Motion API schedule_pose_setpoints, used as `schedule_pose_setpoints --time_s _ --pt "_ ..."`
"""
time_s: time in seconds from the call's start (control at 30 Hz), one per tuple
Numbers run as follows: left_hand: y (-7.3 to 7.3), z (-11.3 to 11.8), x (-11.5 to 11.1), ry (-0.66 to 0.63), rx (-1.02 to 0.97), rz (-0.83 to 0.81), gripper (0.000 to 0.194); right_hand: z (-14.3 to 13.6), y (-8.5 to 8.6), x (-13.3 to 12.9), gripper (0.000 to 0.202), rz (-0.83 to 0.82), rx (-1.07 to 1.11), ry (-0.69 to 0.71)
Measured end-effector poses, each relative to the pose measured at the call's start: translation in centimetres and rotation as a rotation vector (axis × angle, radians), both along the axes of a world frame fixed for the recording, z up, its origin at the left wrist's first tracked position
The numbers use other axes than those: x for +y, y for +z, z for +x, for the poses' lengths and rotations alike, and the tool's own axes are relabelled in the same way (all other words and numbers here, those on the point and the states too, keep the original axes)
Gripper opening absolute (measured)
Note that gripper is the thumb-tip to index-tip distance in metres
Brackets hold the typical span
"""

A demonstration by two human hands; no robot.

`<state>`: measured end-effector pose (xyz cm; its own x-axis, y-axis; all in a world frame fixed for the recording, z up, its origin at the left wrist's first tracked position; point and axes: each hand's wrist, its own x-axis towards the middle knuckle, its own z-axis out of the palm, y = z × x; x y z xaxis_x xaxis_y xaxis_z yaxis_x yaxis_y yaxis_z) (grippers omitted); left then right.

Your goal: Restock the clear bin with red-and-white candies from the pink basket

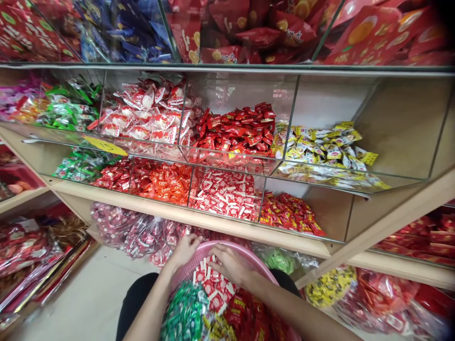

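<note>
Left hand, loosely curled at the pink basket, probably steadies it between the knees; right hand, half-curled, touches red-and-white candies inside; either grip is unclear.

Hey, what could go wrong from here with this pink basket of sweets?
The kinds could mix: green packets, yellow packets and red-and-white packets lie together in the pink basket, no divider showing. The right hand, at the red-and-white ones, might nudge some across. The basket, between the knees, could tip if they shift.
</note>
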<state>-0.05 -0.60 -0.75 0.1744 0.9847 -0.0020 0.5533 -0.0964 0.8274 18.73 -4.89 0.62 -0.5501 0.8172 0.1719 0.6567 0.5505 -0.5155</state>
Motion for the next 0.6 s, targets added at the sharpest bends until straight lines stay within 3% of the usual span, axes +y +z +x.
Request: schedule_pose_setpoints --time_s 0.2,0.33,0.4,0.5,0.6 --pt "-0.3 0.0 0.1 -0.001 -0.021 0.01 0.039 0.4 0.1 -0.6 0.012 0.136 -0.249 -0.011" --pt "-0.8 -0.1 0.3 0.014 -0.009 0.009 0.04 0.1 1.3 -1.1 0.016 0.16 -0.265 -0.039" --pt "-0.9 -0.2 0.3 0.009 0.0 0.012 0.04 -0.2 3.1 -1.1 0.018 0.205 -0.22 -0.005" --pt "-0.6 -0.2 0.2 -0.009 0.001 0.016 0.037 -0.6 7.4 -0.4 0.02 0.313 -0.086 0.055" --pt "-0.3 -0.2 0.1 0.007 0.002 0.0 0.038 -0.8 11.5 1.9 0.021 0.384 0.085 -0.015"
